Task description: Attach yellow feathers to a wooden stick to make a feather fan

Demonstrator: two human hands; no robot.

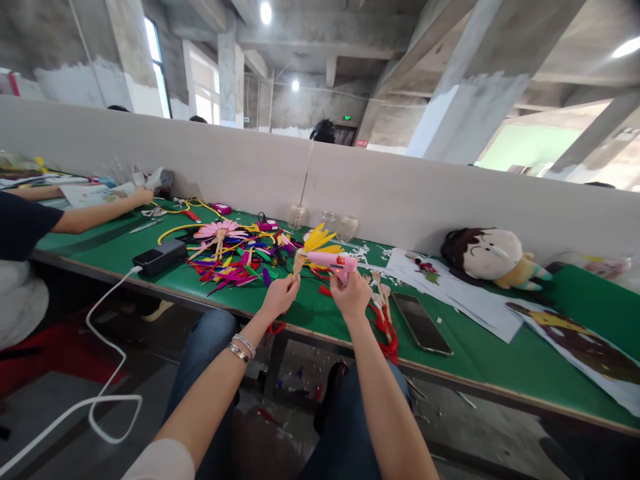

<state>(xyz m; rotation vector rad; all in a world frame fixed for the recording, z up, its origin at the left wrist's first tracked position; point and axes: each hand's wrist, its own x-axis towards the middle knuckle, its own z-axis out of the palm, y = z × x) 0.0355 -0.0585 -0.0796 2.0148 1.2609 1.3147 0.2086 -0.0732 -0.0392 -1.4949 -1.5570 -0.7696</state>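
My right hand (351, 293) is closed round a pink glue gun (327, 260), its nozzle pointing left. My left hand (281, 293) pinches the wooden stick of a yellow feather flower (316, 239), held just in front of the gun's tip. Both hands hover over the near edge of the green table (115, 245). A pile of coloured feathers (240, 260) and a pink feather flower (219, 231) lie just left of my hands. Red pieces and more sticks (384, 313) lie right of my right hand.
A black phone (421, 323) lies to the right, with white paper sheets (460, 290) and a plush doll (493, 257) behind. A dark power bank (160, 257) with a white cable (100, 393) sits left. Another person's arm (95, 215) reaches across the table at far left. Glass jars (325, 220) stand by the grey partition.
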